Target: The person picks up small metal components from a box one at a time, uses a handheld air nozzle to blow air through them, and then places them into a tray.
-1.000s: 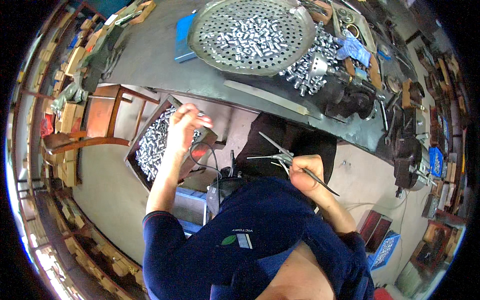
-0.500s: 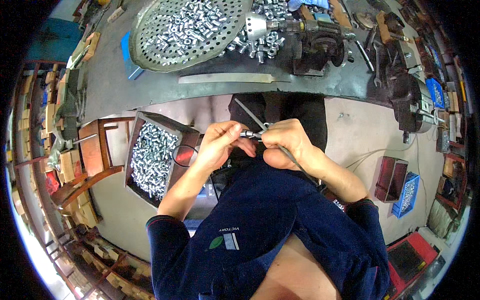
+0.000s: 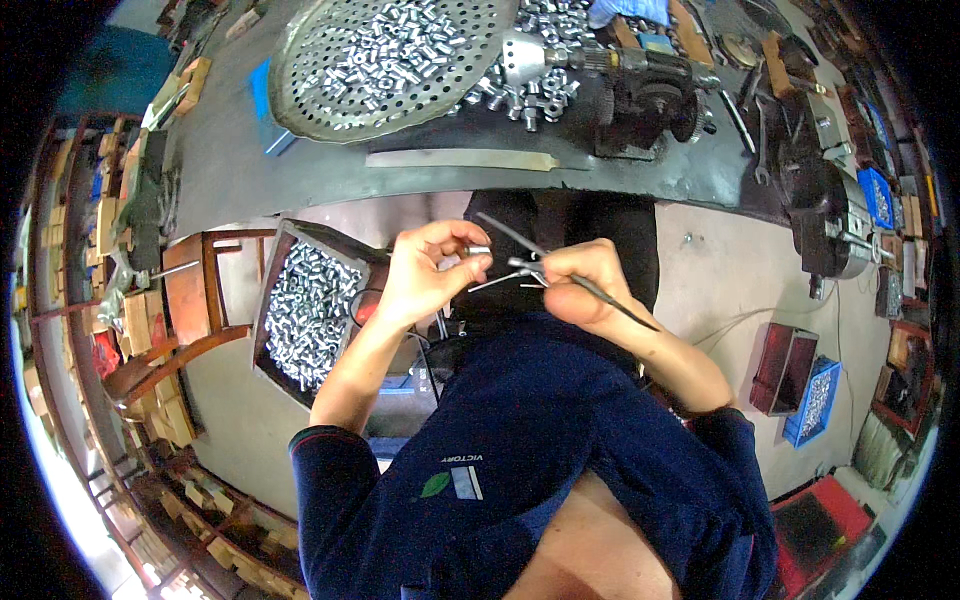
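Left hand (image 3: 425,275) pinches small metal sleeve (image 3: 478,250) at fingertips, mid-air above lap; right hand (image 3: 585,290) closed round thin wire tool (image 3: 530,268). Risk: sleeve slips, drops nr tray of parts (image 3: 305,315).

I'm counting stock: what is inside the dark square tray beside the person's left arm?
The dark square tray holds a heap of small shiny metal sleeves. Its bottom is covered by them, and the left forearm hides its near corner.

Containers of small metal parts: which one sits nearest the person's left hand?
The dark square tray on the stool beside the left hand, not the round perforated pan on the bench or the blue crate.
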Motion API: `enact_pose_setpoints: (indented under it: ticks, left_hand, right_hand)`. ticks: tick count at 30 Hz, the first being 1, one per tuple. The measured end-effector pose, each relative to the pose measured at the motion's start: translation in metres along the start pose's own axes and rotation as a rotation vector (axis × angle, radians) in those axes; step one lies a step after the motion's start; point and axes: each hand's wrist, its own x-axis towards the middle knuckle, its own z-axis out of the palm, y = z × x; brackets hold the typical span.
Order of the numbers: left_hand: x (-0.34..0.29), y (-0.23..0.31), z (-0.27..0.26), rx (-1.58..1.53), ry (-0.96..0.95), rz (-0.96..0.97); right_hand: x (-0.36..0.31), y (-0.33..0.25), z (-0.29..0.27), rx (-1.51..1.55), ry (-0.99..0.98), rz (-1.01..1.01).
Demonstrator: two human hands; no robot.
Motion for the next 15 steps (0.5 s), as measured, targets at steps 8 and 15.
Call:
enact_pose_setpoints:
  ticks: [8, 15]
  left_hand:
    - [0.009, -0.001, -0.014, 0.885, 0.257, 0.387]
    - [0.009, -0.011, -0.014, 1.027, 0.051, 0.637]
  right_hand:
    - [-0.007, -0.037, 0.005, -0.026, -0.047, -0.210]
    - [0.006, -0.016, 0.021, -0.072, -0.097, -0.077]
